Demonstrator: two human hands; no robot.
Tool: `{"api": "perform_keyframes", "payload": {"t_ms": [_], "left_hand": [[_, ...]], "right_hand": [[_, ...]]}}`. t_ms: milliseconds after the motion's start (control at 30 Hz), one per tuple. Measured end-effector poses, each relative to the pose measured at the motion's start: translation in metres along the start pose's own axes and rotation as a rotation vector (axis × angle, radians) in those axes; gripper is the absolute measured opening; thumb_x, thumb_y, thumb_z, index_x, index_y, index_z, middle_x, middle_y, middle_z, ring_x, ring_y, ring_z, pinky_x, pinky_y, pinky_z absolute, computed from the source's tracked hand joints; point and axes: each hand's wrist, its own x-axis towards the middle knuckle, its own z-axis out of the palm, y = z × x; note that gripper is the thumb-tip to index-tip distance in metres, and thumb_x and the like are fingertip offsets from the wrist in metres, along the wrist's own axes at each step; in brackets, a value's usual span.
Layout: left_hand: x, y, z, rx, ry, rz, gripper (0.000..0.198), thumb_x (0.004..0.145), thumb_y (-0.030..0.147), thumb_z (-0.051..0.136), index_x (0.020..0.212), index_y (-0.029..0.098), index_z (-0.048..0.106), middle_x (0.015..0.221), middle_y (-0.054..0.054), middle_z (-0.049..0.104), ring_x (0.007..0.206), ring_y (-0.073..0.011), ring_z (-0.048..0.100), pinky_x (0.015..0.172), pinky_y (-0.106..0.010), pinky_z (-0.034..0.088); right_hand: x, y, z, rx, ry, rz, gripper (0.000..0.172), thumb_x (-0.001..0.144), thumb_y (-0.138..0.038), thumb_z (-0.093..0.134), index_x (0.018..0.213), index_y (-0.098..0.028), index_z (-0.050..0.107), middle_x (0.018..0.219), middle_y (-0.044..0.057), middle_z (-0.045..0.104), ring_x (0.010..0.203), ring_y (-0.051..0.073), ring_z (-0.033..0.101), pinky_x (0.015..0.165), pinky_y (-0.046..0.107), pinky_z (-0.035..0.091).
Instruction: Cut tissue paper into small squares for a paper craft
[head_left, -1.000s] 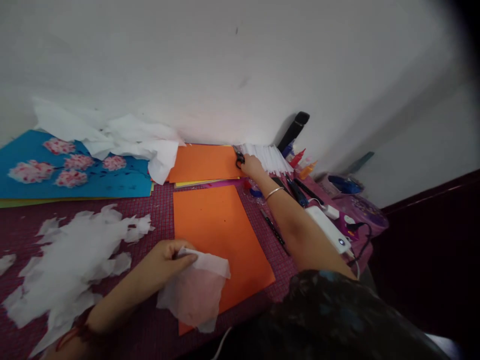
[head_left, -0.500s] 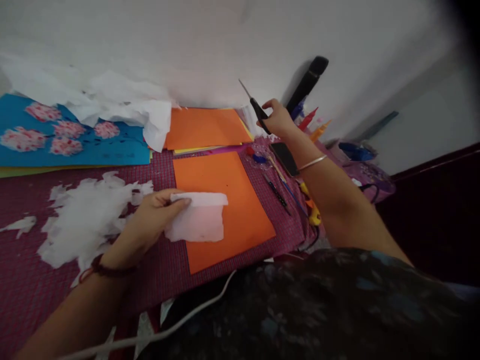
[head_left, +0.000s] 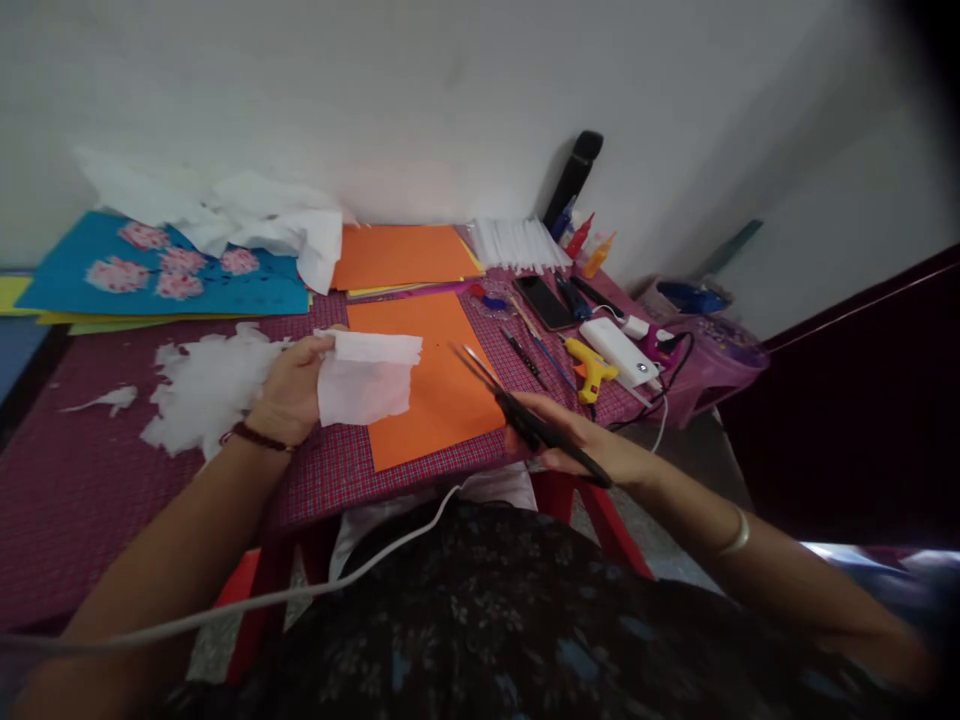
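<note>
While a white cable (head_left: 315, 588) trails across the dark floral clothing nearest the camera, the right hand (head_left: 581, 447) grips black-handled scissors (head_left: 525, 415) just off the desk's front edge, blades parted and pointing up-left over the orange sheet (head_left: 427, 385). The left hand (head_left: 289, 390) pinches a piece of white tissue paper (head_left: 364, 378) by its folded top edge, holding it over the left side of that sheet. Left of the hand, torn white tissue scraps (head_left: 199, 385) lie on the checked maroon desk (head_left: 90, 480). Right of the sheet sit pens, a yellow glue gun (head_left: 592, 365), a white power bank (head_left: 619, 350) and a dark phone (head_left: 545, 301). Against the wall lie a second orange sheet (head_left: 401, 256), crumpled white paper (head_left: 255, 220) and a blue sheet with pink blossoms (head_left: 161, 275).
</note>
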Motion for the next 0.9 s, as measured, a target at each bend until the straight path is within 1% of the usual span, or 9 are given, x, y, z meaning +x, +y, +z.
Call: {"api": "perform_keyframes", "payload": {"t_ms": [67, 167, 233, 333, 433, 533, 633, 800, 900], "left_hand": [[-0.004, 0.002, 0.002, -0.074, 0.024, 0.019, 0.025, 0.064, 0.039, 0.068, 0.072, 0.025, 0.049, 0.062, -0.003, 0.065, 0.080, -0.0298, 0.073, 0.063, -0.039, 0.058], [-0.010, 0.003, 0.005, -0.096, -0.036, 0.054, 0.027, 0.067, 0.041, 0.066, 0.068, 0.024, 0.045, 0.063, -0.003, 0.065, 0.075, -0.0270, 0.072, 0.061, -0.036, 0.057], [-0.014, 0.003, 0.006, -0.071, -0.082, 0.059, 0.029, 0.073, 0.044, 0.062, 0.066, 0.024, 0.042, 0.061, -0.001, 0.062, 0.070, -0.0236, 0.070, 0.060, -0.033, 0.055], [-0.016, 0.000, 0.007, -0.074, -0.126, 0.060, 0.028, 0.079, 0.043, 0.057, 0.066, 0.024, 0.042, 0.059, 0.001, 0.057, 0.058, -0.0174, 0.062, 0.054, -0.029, 0.050], [-0.017, -0.003, 0.008, -0.138, -0.207, 0.035, 0.027, 0.075, 0.040, 0.061, 0.064, 0.023, 0.043, 0.057, 0.001, 0.055, 0.049, -0.0146, 0.052, 0.049, -0.028, 0.044], [-0.017, -0.005, 0.008, -0.189, -0.271, -0.004, 0.027, 0.069, 0.039, 0.065, 0.061, 0.022, 0.046, 0.058, -0.002, 0.058, 0.048, -0.0152, 0.052, 0.046, -0.028, 0.040], [-0.019, -0.004, 0.007, -0.158, -0.297, -0.040, 0.028, 0.066, 0.041, 0.066, 0.058, 0.022, 0.048, 0.064, -0.007, 0.065, 0.052, -0.0191, 0.058, 0.047, -0.030, 0.043], [-0.022, 0.001, 0.010, 0.010, -0.316, -0.079, 0.041, 0.060, 0.052, 0.072, 0.054, 0.022, 0.045, 0.067, -0.010, 0.069, 0.060, -0.0241, 0.063, 0.054, -0.036, 0.049], [-0.024, 0.003, 0.012, 0.015, -0.378, -0.087, 0.042, 0.060, 0.052, 0.076, 0.054, 0.021, 0.050, 0.070, -0.011, 0.071, 0.060, -0.0234, 0.065, 0.054, -0.033, 0.049]], "right_hand": [[-0.001, 0.014, 0.003, 0.156, -0.097, 0.013, 0.072, 0.086, -0.057, 0.069, 0.143, -0.021, 0.046, 0.098, 0.007, 0.063, 0.090, 0.023, 0.060, 0.082, 0.037, 0.046], [0.002, 0.029, 0.007, 0.312, -0.089, 0.047, 0.069, 0.083, -0.063, 0.067, 0.137, -0.024, 0.052, 0.091, 0.006, 0.061, 0.081, 0.023, 0.058, 0.073, 0.037, 0.044], [0.005, 0.033, 0.008, 0.349, -0.078, 0.095, 0.070, 0.078, -0.066, 0.070, 0.133, -0.025, 0.055, 0.090, 0.006, 0.061, 0.081, 0.024, 0.058, 0.073, 0.038, 0.044], [0.010, 0.034, 0.005, 0.338, -0.113, 0.146, 0.072, 0.072, -0.071, 0.072, 0.126, -0.025, 0.059, 0.088, 0.005, 0.060, 0.080, 0.024, 0.057, 0.073, 0.037, 0.045], [0.015, 0.036, 0.003, 0.335, -0.167, 0.134, 0.072, 0.070, -0.074, 0.073, 0.119, -0.023, 0.060, 0.086, 0.003, 0.060, 0.077, 0.021, 0.057, 0.070, 0.034, 0.045], [0.018, 0.043, 0.001, 0.377, -0.239, 0.087, 0.070, 0.074, -0.072, 0.073, 0.120, -0.021, 0.058, 0.088, 0.003, 0.060, 0.077, 0.019, 0.058, 0.069, 0.031, 0.046], [0.019, 0.050, -0.001, 0.398, -0.329, 0.029, 0.066, 0.079, -0.070, 0.070, 0.118, -0.018, 0.060, 0.088, 0.004, 0.062, 0.076, 0.018, 0.059, 0.068, 0.030, 0.046], [0.020, 0.050, -0.002, 0.371, -0.397, 0.086, 0.073, 0.078, -0.073, 0.070, 0.125, -0.017, 0.059, 0.095, 0.008, 0.067, 0.078, 0.018, 0.063, 0.068, 0.030, 0.049], [0.023, 0.049, 0.000, 0.400, -0.439, 0.064, 0.070, 0.081, -0.069, 0.071, 0.127, -0.017, 0.060, 0.092, 0.008, 0.067, 0.079, 0.018, 0.064, 0.069, 0.031, 0.050]]}}
